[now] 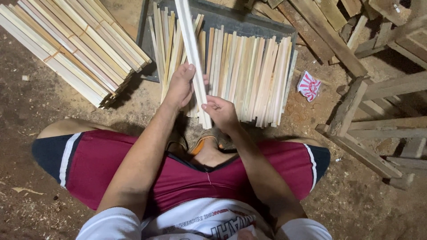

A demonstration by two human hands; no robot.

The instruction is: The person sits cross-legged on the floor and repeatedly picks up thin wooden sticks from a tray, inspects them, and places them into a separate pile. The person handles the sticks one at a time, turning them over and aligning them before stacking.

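White shirt [200, 222] at bottom edge, then maroon shorts [178, 173], person seated on dirt floor [26, 111] with knees spread. Left hand [180, 86] wraps fingers around a thin pale wood slat [192, 53], thumb on top, gripping mid-length. Right hand [221, 113] pinches the same slat at its lower end, fingers curled on it. Slat is held up off the pile, running away from the camera and tilted slightly left, top end out of view. Directly under it: loose slat pile [249, 75] lying on a dark tray [231, 20]. Tied slat bundle [75, 49] lies to the left, apart from tray. Red-white wrapper [309, 86] just right of the pile. Rough wooden frames [378, 102] at right.
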